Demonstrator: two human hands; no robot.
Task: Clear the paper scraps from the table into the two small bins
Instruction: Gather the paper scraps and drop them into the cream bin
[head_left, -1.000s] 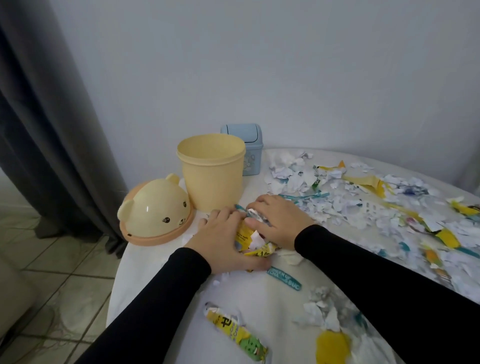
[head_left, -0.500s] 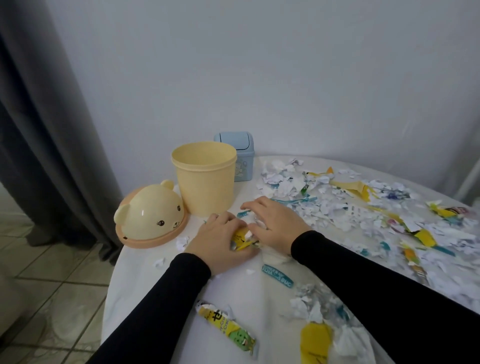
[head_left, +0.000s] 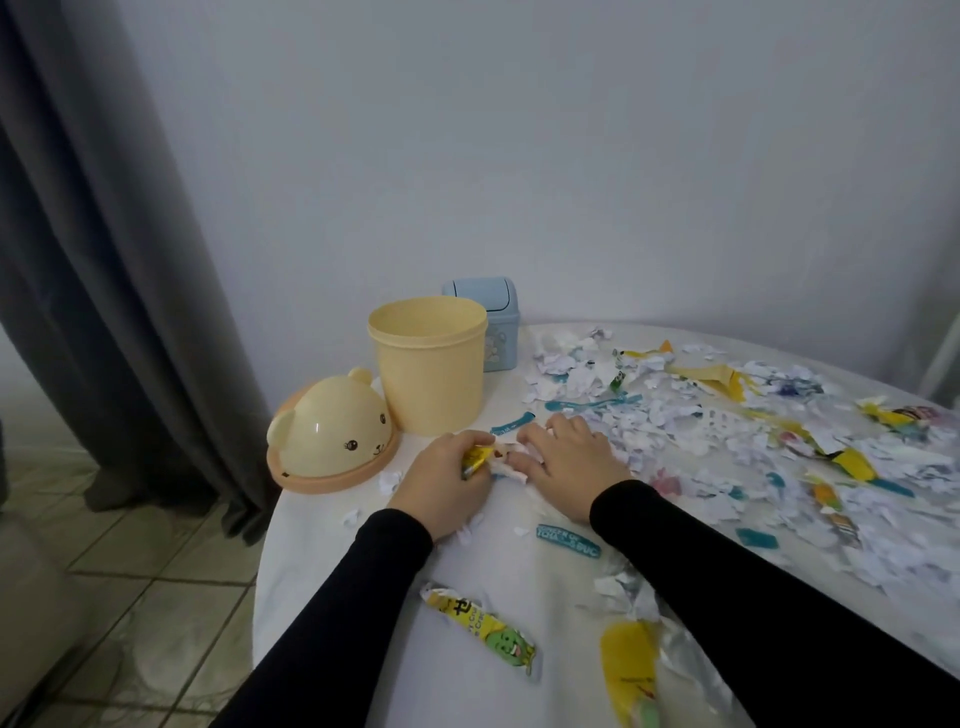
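A yellow bin (head_left: 428, 364) stands open at the table's far left, with a small blue lidded bin (head_left: 496, 325) right behind it. My left hand (head_left: 449, 480) rests on the table in front of the yellow bin, fingers curled around a small wad of yellow and white paper scraps (head_left: 480, 460). My right hand (head_left: 571, 465) lies palm down just to the right, its fingertips pressing on the same wad. White, yellow and teal scraps (head_left: 727, 431) cover the table's right half.
The yellow bin's bear-faced lid (head_left: 330, 434) lies near the left table edge. A green-yellow wrapper (head_left: 480, 629) and a teal strip (head_left: 569, 540) lie between my forearms. A dark curtain (head_left: 104, 260) hangs at left over tiled floor; the wall is behind.
Both hands slid slightly toward the yellow bin while bunching the scraps tighter. The left hand's fingers have closed around the wad. The camera has tilted upward.
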